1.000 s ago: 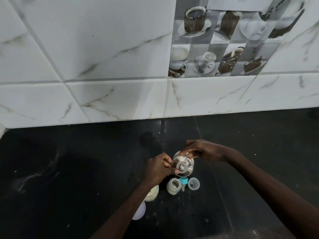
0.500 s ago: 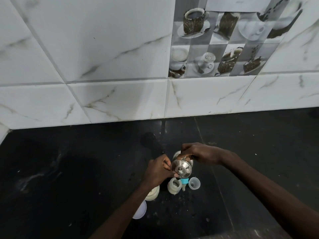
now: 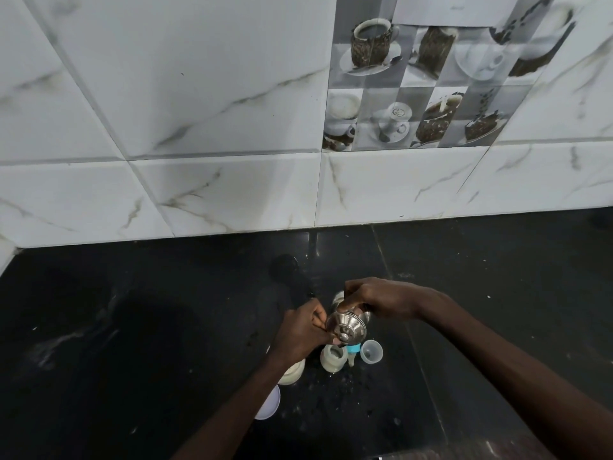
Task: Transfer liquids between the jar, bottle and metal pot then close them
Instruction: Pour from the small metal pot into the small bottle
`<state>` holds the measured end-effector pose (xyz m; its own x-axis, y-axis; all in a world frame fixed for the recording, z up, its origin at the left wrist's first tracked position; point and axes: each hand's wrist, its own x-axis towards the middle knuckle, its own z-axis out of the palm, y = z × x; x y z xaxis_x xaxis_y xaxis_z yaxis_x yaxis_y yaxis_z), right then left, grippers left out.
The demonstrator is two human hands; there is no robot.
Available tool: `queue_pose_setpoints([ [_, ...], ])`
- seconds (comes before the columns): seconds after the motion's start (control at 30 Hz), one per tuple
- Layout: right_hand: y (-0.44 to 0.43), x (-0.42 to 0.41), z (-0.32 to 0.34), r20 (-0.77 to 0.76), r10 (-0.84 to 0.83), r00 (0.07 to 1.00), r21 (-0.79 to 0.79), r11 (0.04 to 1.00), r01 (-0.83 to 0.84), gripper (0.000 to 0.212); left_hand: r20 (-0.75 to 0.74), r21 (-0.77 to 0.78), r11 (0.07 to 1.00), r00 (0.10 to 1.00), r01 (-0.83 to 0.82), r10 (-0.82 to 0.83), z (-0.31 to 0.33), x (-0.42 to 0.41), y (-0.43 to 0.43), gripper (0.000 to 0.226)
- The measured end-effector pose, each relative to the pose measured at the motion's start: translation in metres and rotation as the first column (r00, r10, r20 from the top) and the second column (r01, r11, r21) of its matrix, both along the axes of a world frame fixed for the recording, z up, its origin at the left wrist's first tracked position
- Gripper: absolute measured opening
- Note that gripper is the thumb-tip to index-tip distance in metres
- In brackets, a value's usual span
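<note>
Obs.: small shiny metal pot (image 3: 348, 322) held in the air above the black stone countertop (image 3: 132, 327), in the near centre, between both hands.

Orientation: metal pot tipped well over. Its long axis runs from the base, up and away under the right hand, to the domed lid (image 3: 343, 322), which faces the viewer and downward. Lid knob (image 3: 344, 336) is the lowest and nearest point, just above the mouth of the bottle below it.

Right hand (image 3: 381, 298): comes over from the right, fingers curled down round the pot's body, clamped on it.

Left hand (image 3: 300, 332): at the pot's left side, fingers curled, fingertips pinching the rim of the domed lid. Whether the lid is seated tight or cracked open: cannot tell.

On the countertop below:
- small white plastic bottle (image 3: 332, 358), upright, mouth open
- teal cap (image 3: 354, 349), just right of the bottle, partly hidden by the knob
- small clear plastic cup (image 3: 372, 351), just right of the cap
- cream-coloured jar (image 3: 292, 373), left of the bottle, mostly covered by the left wrist
- flat white round lid (image 3: 269, 401), nearer the viewer, half under the left forearm

Dark elongated object (image 3: 288, 277) lies beyond the left hand; too dim to identify.

Background: white marble-look wall tiles (image 3: 199, 94), with one printed tile of coffee cups (image 3: 414, 94) at upper right
</note>
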<state>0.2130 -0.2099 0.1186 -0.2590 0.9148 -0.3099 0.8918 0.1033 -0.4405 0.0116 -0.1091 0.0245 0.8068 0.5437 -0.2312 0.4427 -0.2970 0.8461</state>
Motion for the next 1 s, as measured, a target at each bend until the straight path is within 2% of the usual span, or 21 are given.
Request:
queue_pose_setpoints([
  [0.17,0.000,-0.005,0.001,0.015,0.025,1.000,-0.001,1.000,-0.025,0.040,0.003,0.004,1.000,1.000,0.002,-0.002,-0.001,-0.002,-0.003,0.040],
  [0.5,0.002,-0.011,0.008,0.056,0.065,0.996,-0.011,0.998,-0.065,0.046,0.039,0.024,1.000,0.999,-0.002,0.001,0.000,-0.005,-0.005,0.038],
  [1.0,-0.004,-0.022,0.012,0.165,0.050,0.985,-0.016,0.999,-0.048,0.036,0.086,0.040,0.999,0.996,-0.035,0.031,0.002,-0.007,-0.012,0.034],
])
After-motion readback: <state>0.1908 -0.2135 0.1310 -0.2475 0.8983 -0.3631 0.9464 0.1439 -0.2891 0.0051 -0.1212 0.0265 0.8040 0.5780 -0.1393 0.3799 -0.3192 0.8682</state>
